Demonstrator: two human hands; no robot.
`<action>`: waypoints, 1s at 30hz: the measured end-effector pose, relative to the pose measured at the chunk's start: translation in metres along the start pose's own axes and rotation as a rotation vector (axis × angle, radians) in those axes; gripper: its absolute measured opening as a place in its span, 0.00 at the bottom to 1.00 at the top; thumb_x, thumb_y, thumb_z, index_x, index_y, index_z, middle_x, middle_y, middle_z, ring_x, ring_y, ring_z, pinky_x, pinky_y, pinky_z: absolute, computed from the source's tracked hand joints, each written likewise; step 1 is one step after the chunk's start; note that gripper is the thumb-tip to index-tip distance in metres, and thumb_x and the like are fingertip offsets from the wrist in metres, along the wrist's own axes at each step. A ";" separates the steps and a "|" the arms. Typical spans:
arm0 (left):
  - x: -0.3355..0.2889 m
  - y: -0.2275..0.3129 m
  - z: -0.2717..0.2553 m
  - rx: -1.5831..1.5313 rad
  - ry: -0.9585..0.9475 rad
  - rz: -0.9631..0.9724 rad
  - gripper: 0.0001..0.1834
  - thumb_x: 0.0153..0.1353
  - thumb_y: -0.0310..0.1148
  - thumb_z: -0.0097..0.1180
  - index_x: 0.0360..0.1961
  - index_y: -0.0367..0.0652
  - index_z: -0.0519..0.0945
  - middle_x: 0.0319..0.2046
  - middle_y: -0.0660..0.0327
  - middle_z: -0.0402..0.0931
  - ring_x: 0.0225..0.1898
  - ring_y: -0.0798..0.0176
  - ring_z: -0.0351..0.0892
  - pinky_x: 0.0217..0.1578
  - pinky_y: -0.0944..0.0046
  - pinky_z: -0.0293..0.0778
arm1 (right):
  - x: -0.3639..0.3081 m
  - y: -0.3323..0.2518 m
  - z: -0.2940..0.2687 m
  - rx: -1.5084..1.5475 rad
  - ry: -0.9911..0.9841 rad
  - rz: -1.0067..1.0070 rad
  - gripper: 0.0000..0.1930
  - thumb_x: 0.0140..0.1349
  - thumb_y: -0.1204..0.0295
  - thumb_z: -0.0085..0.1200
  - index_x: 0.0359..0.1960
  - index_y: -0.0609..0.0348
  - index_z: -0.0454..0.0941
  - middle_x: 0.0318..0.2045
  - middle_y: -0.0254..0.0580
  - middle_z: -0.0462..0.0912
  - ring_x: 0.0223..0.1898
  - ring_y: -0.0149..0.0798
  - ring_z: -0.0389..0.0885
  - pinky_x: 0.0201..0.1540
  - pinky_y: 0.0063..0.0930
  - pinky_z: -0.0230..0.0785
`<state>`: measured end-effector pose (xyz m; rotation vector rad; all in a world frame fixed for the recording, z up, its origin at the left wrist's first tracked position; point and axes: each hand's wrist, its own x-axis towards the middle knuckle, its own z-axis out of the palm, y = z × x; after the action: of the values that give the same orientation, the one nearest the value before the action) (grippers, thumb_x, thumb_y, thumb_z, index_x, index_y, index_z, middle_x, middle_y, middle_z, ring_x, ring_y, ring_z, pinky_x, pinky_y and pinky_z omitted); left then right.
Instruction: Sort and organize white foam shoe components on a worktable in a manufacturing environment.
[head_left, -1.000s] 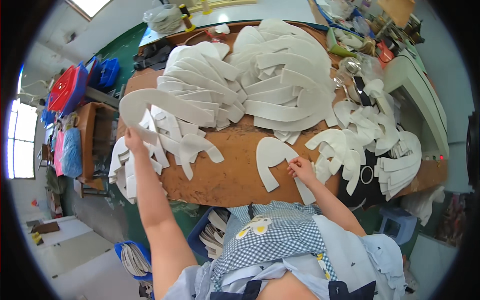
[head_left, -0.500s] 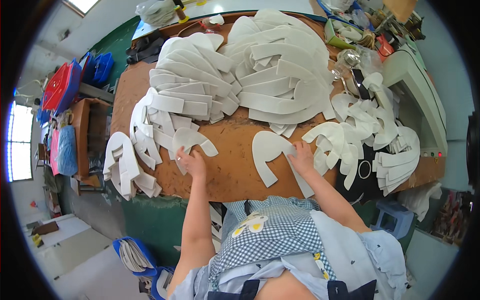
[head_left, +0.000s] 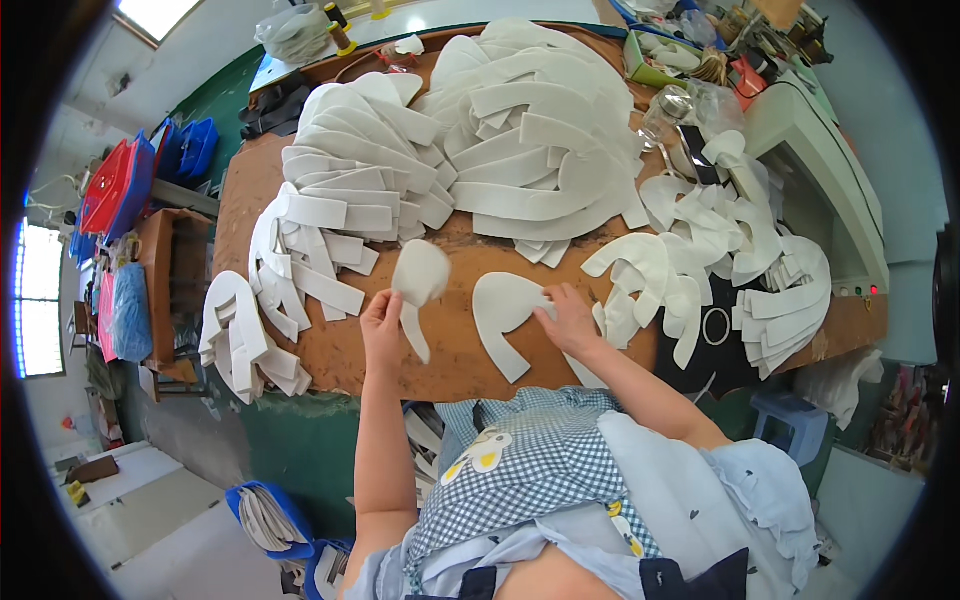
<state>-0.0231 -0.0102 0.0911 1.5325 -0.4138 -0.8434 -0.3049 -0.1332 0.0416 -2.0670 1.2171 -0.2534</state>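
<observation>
My left hand (head_left: pixel 380 314) pinches the edge of a small curved white piece (head_left: pixel 421 272), raised off the tabletop and tilted, smeared by motion. It looks like thick felt or foam, wide at one end and narrow at the other. Beside it, a larger U-shaped white piece (head_left: pixel 497 300) lies flat on the brown worktable (head_left: pixel 445 365). My right hand (head_left: pixel 570 320) grips that piece at its right arm, thumb and fingers bent over it; my hand and forearm hide part of this arm, whose lower end shows near my apron.
Large heaps of white pieces (head_left: pixel 560 130) cover the table's far side. Smaller curved pieces (head_left: pixel 650 280) lie to the right, partly on a black sheet (head_left: pixel 715 335). More stacks (head_left: pixel 250 340) sit at the left edge. A grey-white machine casing (head_left: pixel 800 150) stands at the right.
My left hand has lifted the small curved piece from the table and turned it. The U-shaped piece has shifted slightly left and nearer with my right hand. The view has moved a little.
</observation>
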 end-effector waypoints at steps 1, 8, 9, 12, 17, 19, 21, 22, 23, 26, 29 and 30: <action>-0.008 0.007 0.010 -0.091 -0.071 -0.108 0.08 0.66 0.33 0.53 0.36 0.39 0.78 0.26 0.73 0.74 0.27 0.79 0.70 0.28 0.75 0.66 | 0.002 -0.011 -0.002 0.181 -0.046 0.036 0.19 0.59 0.62 0.56 0.47 0.60 0.72 0.45 0.48 0.75 0.52 0.46 0.73 0.51 0.37 0.67; -0.032 0.014 0.047 -0.189 -0.256 -0.186 0.09 0.65 0.33 0.53 0.39 0.38 0.77 0.30 0.70 0.75 0.30 0.80 0.71 0.31 0.76 0.67 | 0.035 -0.043 -0.024 1.046 -0.261 0.096 0.17 0.67 0.60 0.49 0.49 0.62 0.73 0.46 0.38 0.78 0.45 0.29 0.76 0.46 0.24 0.70; -0.031 0.008 0.046 -0.197 -0.266 -0.206 0.10 0.63 0.31 0.56 0.41 0.37 0.76 0.33 0.68 0.76 0.32 0.78 0.72 0.33 0.75 0.69 | 0.037 -0.042 -0.025 1.142 -0.345 0.167 0.17 0.66 0.61 0.51 0.47 0.61 0.74 0.42 0.35 0.79 0.42 0.28 0.76 0.43 0.23 0.70; -0.036 0.004 0.055 -0.098 -0.218 -0.230 0.08 0.60 0.27 0.58 0.40 0.37 0.77 0.32 0.66 0.77 0.32 0.75 0.74 0.34 0.75 0.70 | 0.033 -0.024 -0.024 1.024 -0.359 0.162 0.15 0.63 0.61 0.54 0.40 0.61 0.78 0.33 0.33 0.80 0.36 0.27 0.76 0.37 0.24 0.69; -0.051 -0.067 0.047 0.190 -0.194 -0.160 0.08 0.59 0.27 0.59 0.36 0.33 0.79 0.27 0.63 0.79 0.27 0.73 0.76 0.29 0.73 0.72 | 0.025 -0.012 -0.011 0.413 -0.098 -0.004 0.14 0.58 0.63 0.57 0.29 0.64 0.79 0.19 0.39 0.79 0.23 0.30 0.75 0.29 0.29 0.66; -0.060 -0.096 0.047 0.287 -0.153 -0.153 0.09 0.59 0.29 0.59 0.35 0.33 0.79 0.26 0.63 0.80 0.25 0.73 0.75 0.27 0.73 0.72 | 0.024 0.002 0.002 0.348 -0.067 -0.070 0.14 0.56 0.63 0.58 0.29 0.65 0.79 0.18 0.46 0.77 0.21 0.34 0.74 0.27 0.30 0.66; -0.068 -0.109 0.055 0.251 -0.124 -0.194 0.10 0.60 0.31 0.59 0.34 0.33 0.79 0.25 0.62 0.80 0.23 0.73 0.76 0.23 0.72 0.71 | 0.024 0.019 0.008 0.301 -0.095 -0.057 0.14 0.56 0.63 0.58 0.30 0.65 0.79 0.19 0.46 0.78 0.21 0.36 0.75 0.28 0.31 0.66; -0.068 -0.110 0.059 0.249 -0.124 -0.196 0.10 0.60 0.31 0.59 0.34 0.33 0.79 0.25 0.62 0.80 0.23 0.73 0.76 0.23 0.72 0.71 | 0.024 0.024 0.009 0.254 -0.119 -0.047 0.14 0.56 0.63 0.58 0.30 0.65 0.80 0.20 0.47 0.79 0.21 0.37 0.75 0.28 0.31 0.67; -0.067 -0.111 0.063 0.287 -0.108 -0.195 0.10 0.60 0.31 0.59 0.34 0.32 0.79 0.24 0.62 0.80 0.23 0.73 0.76 0.22 0.71 0.72 | 0.026 0.029 0.011 0.252 -0.122 -0.046 0.14 0.56 0.63 0.58 0.30 0.65 0.80 0.20 0.47 0.79 0.21 0.37 0.75 0.28 0.31 0.67; -0.058 -0.111 0.077 0.303 -0.059 -0.235 0.11 0.60 0.32 0.58 0.34 0.32 0.79 0.24 0.60 0.80 0.22 0.71 0.77 0.22 0.70 0.73 | 0.038 0.033 0.013 0.239 -0.117 0.009 0.15 0.55 0.61 0.59 0.30 0.64 0.80 0.22 0.48 0.80 0.24 0.40 0.78 0.30 0.33 0.68; -0.048 -0.117 0.083 0.263 0.001 -0.313 0.11 0.60 0.33 0.58 0.33 0.33 0.79 0.23 0.59 0.80 0.22 0.68 0.79 0.22 0.68 0.74 | 0.053 0.032 0.021 0.188 -0.045 -0.009 0.16 0.54 0.59 0.59 0.29 0.63 0.80 0.24 0.49 0.81 0.27 0.45 0.80 0.33 0.35 0.69; -0.044 -0.121 0.083 0.346 0.021 -0.300 0.12 0.59 0.34 0.58 0.33 0.33 0.80 0.24 0.57 0.81 0.24 0.65 0.81 0.24 0.66 0.75 | 0.059 0.032 0.024 0.183 -0.062 -0.012 0.16 0.54 0.59 0.59 0.29 0.63 0.81 0.25 0.49 0.82 0.28 0.46 0.80 0.33 0.36 0.70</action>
<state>-0.1380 -0.0186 -0.0097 1.9558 -0.3296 -1.0251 -0.2833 -0.1802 -0.0075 -1.9107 1.1025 -0.2925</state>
